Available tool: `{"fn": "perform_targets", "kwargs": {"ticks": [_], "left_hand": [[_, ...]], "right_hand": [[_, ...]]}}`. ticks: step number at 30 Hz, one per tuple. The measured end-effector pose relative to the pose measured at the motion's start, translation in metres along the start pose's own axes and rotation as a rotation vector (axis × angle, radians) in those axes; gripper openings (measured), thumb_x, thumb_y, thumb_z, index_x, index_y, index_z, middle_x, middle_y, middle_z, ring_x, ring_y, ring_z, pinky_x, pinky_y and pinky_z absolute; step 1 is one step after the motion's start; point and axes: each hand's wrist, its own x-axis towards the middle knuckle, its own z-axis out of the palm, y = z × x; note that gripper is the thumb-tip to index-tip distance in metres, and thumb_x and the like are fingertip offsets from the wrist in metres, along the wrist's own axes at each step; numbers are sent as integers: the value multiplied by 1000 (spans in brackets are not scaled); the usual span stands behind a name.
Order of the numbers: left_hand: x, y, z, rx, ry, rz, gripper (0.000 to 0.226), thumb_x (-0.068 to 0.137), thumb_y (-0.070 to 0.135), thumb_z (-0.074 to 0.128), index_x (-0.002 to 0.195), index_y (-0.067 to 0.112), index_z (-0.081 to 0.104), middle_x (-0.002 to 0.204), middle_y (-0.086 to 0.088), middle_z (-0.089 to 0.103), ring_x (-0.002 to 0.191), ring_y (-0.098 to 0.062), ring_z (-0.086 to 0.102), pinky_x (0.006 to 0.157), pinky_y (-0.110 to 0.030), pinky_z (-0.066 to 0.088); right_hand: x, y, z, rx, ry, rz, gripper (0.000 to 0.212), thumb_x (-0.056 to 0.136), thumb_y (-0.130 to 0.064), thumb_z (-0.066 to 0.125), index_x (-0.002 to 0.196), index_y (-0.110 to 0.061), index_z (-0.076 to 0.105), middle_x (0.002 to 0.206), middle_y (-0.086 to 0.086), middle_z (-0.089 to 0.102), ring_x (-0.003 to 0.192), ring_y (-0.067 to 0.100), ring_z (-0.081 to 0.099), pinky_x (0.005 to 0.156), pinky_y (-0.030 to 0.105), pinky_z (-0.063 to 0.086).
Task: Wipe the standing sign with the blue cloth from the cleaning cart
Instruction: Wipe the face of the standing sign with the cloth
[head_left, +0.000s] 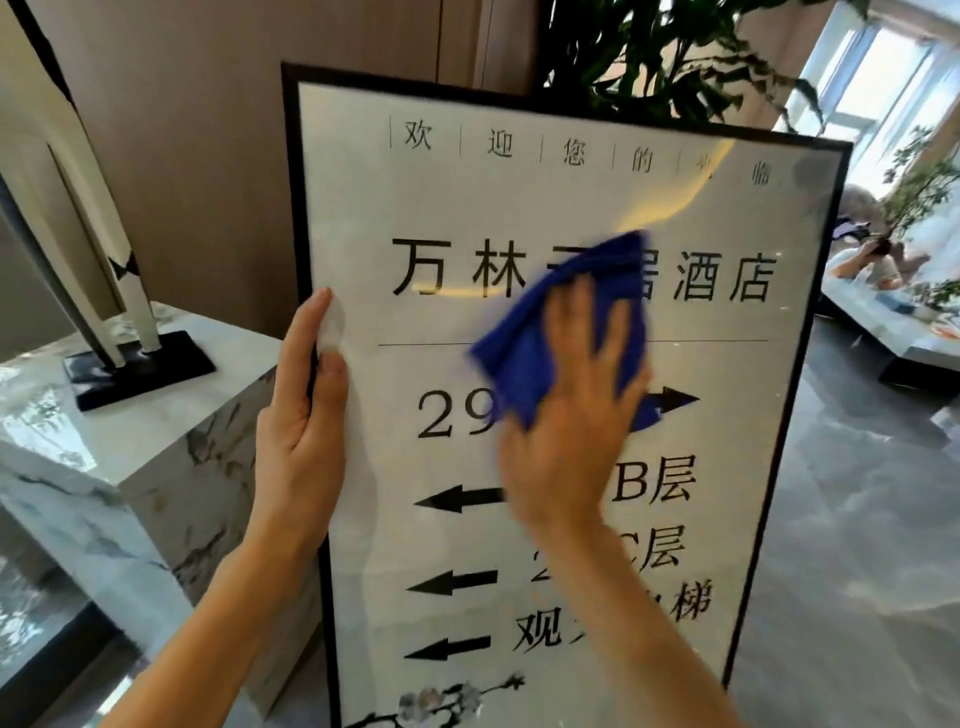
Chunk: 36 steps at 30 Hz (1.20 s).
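The standing sign (545, 197) fills the middle of the view: a white glazed panel in a thin black frame, with black characters and arrows. My left hand (304, 415) grips the sign's left frame edge, thumb on the glass. My right hand (576, 405) lies flat on the glass at the sign's middle, fingers spread, pressing the blue cloth (540, 322) against it. The cloth is bunched and sticks out above and to both sides of the fingers. It looks blurred. Some printed characters are hidden behind the hand and cloth.
A marble block (130, 467) stands left of the sign, carrying a tall pale sculpture (78, 218) on a black base. A leafy plant (675, 57) rises behind the sign. At right lie a glossy grey floor (857, 519), a low white table (893, 332) and a seated person (867, 260).
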Motion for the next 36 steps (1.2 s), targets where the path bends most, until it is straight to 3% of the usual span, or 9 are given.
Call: {"fn": "perform_targets", "kwargs": {"ticks": [4, 9, 13, 17, 21, 24, 27, 30, 36], "left_hand": [[2, -4, -3, -67, -17, -44, 45, 110, 27, 36, 140, 59, 37, 143, 43, 41, 127, 17, 44, 97, -1, 36], [5, -7, -4, -112, -45, -18, 40, 109, 31, 39, 139, 56, 41, 142, 41, 43, 133, 13, 41, 101, -3, 36], [-2, -10, -2, -35, -2, -12, 39, 108, 35, 39, 140, 58, 39, 143, 43, 41, 133, 16, 38, 102, -1, 32], [-37, -17, -3, 128, 24, 31, 45, 110, 22, 38, 144, 51, 34, 139, 48, 40, 125, 26, 39, 96, 6, 30], [-62, -25, -2, 155, 32, -20, 48, 108, 24, 37, 144, 55, 35, 135, 50, 43, 121, 28, 41, 94, 7, 29], [-69, -29, -3, 142, 0, -36, 53, 109, 16, 35, 142, 57, 34, 118, 56, 48, 100, 36, 44, 83, 12, 30], [-73, -32, -3, 123, 7, -61, 51, 108, 20, 35, 140, 60, 35, 106, 57, 50, 88, 36, 47, 74, 13, 32], [-74, -35, -2, 142, 34, -7, 50, 109, 17, 35, 144, 54, 34, 119, 54, 49, 95, 36, 46, 77, 12, 32], [-72, -42, -3, 67, 20, 45, 43, 110, 16, 34, 148, 37, 34, 134, 44, 48, 115, 27, 46, 89, 8, 33]], "right_hand": [[-52, -40, 23, -89, -129, -296, 83, 94, -47, 52, 161, -26, 9, 170, -7, 4, 158, 25, 4, 125, 57, 1], [-47, 27, -1, -152, -223, -540, 105, 80, -46, 74, 161, -28, 9, 169, -9, 8, 158, 18, 7, 126, 55, 7], [-6, 109, -42, -156, -163, -251, 86, 86, -37, 55, 161, -26, 13, 169, -5, 13, 158, 18, 7, 126, 55, 13], [19, 162, -67, -107, -82, -61, 71, 93, -25, 42, 160, -26, 19, 169, -3, 15, 157, 11, 2, 129, 41, 6], [10, 160, -59, 14, 36, 86, 72, 92, -28, 38, 156, -48, 11, 161, -37, 4, 154, 7, 4, 125, 39, 13], [2, 147, -50, 55, 97, 149, 74, 89, -26, 39, 157, -39, 16, 154, -48, -2, 154, 12, 8, 126, 54, 15], [-4, 135, -41, 97, 130, 222, 74, 88, -25, 40, 158, -29, 17, 163, -24, 9, 155, 27, 14, 121, 65, 17], [-15, 107, -29, 97, 156, 280, 74, 89, -20, 46, 160, -17, 23, 168, -2, 19, 155, 28, 12, 122, 65, 11], [-57, 23, 1, 79, 44, 66, 78, 88, -30, 52, 159, -23, 22, 168, -6, 18, 158, 28, 7, 125, 60, 2]]}}
